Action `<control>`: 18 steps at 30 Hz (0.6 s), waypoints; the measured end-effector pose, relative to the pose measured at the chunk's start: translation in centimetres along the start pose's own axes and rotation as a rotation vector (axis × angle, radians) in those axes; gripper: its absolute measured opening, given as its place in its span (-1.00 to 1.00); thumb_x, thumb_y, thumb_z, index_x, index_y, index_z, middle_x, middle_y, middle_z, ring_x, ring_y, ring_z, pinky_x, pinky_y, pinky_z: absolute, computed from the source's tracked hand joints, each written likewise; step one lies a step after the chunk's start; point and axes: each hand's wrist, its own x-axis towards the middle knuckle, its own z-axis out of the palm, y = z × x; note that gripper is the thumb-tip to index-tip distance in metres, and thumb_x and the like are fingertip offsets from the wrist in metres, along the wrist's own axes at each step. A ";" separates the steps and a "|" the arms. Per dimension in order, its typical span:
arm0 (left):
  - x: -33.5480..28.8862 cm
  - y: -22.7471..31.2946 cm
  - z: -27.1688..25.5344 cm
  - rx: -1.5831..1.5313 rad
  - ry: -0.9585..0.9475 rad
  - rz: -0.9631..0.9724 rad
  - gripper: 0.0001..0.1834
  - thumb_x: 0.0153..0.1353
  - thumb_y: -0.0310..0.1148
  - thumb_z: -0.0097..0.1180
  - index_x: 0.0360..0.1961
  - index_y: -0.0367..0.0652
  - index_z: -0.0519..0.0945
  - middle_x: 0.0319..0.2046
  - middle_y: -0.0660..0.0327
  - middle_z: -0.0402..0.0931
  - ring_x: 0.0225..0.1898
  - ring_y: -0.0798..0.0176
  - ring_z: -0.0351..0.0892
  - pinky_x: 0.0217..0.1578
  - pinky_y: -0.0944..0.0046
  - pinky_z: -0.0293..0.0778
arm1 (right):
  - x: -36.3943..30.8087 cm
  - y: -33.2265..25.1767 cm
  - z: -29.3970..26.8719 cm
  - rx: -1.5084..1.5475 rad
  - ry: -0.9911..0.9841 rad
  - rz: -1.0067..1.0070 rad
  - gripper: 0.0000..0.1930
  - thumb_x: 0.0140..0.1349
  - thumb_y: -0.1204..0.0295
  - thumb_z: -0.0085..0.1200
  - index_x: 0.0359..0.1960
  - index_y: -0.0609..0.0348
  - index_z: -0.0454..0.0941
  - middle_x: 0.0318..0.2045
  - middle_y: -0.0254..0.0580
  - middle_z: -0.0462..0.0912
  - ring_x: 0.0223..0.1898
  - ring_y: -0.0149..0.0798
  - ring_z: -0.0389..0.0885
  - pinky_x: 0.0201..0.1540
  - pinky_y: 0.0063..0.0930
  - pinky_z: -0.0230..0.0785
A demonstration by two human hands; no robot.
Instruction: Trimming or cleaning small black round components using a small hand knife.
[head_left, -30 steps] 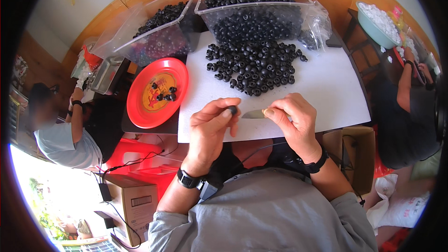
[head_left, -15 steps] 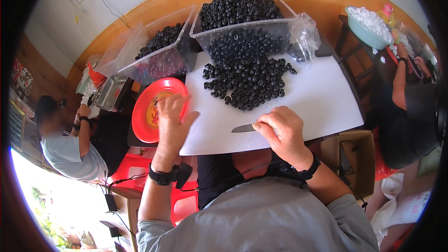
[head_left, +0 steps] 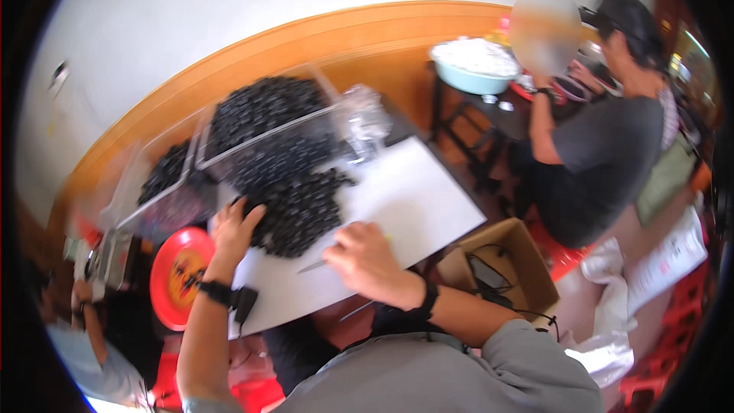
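In my right hand (head_left: 361, 256) is a small knife (head_left: 311, 267), its blade pointing left just above the white board (head_left: 428, 203). My left hand (head_left: 233, 233) reaches to the left edge of a heap of small black round pieces (head_left: 302, 214), with thumb and fingers apart. The pieces look like beads or rings with a hole; motion blurs them now. Left of that hand stands a red plate (head_left: 161, 283) with a yellow patterned middle and several dark pieces on it.
Behind the heap stands a clear plastic bin (head_left: 264, 141) full of black pieces, with a second bin (head_left: 164, 176) to its left. A clear bag (head_left: 363, 118) lies beside them. At right are a cardboard box (head_left: 508, 260), a pale green basin (head_left: 474, 76) of white pieces and a seated person (head_left: 604, 138).
The view has swung toward the right, blurring it. My left hand has moved from over the red plate to the heap of black pieces. My right hand still grips the knife.
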 end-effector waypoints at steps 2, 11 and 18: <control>0.0 1.4 0.6 -0.057 -0.021 0.051 -0.22 0.38 0.23 0.13 0.40 -0.14 0.52 0.37 -0.15 0.43 0.40 -0.25 0.28 0.44 -0.07 0.16 | -0.5 2.0 -1.1 0.002 0.004 -0.001 -0.93 0.14 0.41 0.30 -0.38 0.01 0.64 -0.31 -0.27 0.49 -0.13 -0.11 0.53 -0.10 -0.15 0.31; -3.7 12.0 1.8 -0.297 -0.067 0.105 -0.26 0.43 -0.04 0.16 0.45 -0.35 0.37 0.43 -0.18 0.31 0.43 -0.22 0.22 0.47 -0.08 0.12 | -1.7 7.7 -4.1 0.023 0.042 0.038 -0.89 0.12 0.45 0.31 -0.38 0.05 0.60 -0.28 -0.24 0.49 -0.15 -0.13 0.50 -0.14 -0.24 0.33; -7.6 12.5 1.7 -0.276 -0.028 0.128 -0.30 0.37 -0.15 0.23 0.44 -0.28 0.41 0.45 -0.22 0.26 0.44 -0.24 0.22 0.47 -0.11 0.11 | -1.9 6.9 -3.9 0.039 0.005 0.036 -0.89 0.13 0.43 0.31 -0.37 0.06 0.60 -0.24 -0.22 0.49 -0.12 -0.12 0.50 -0.15 -0.23 0.35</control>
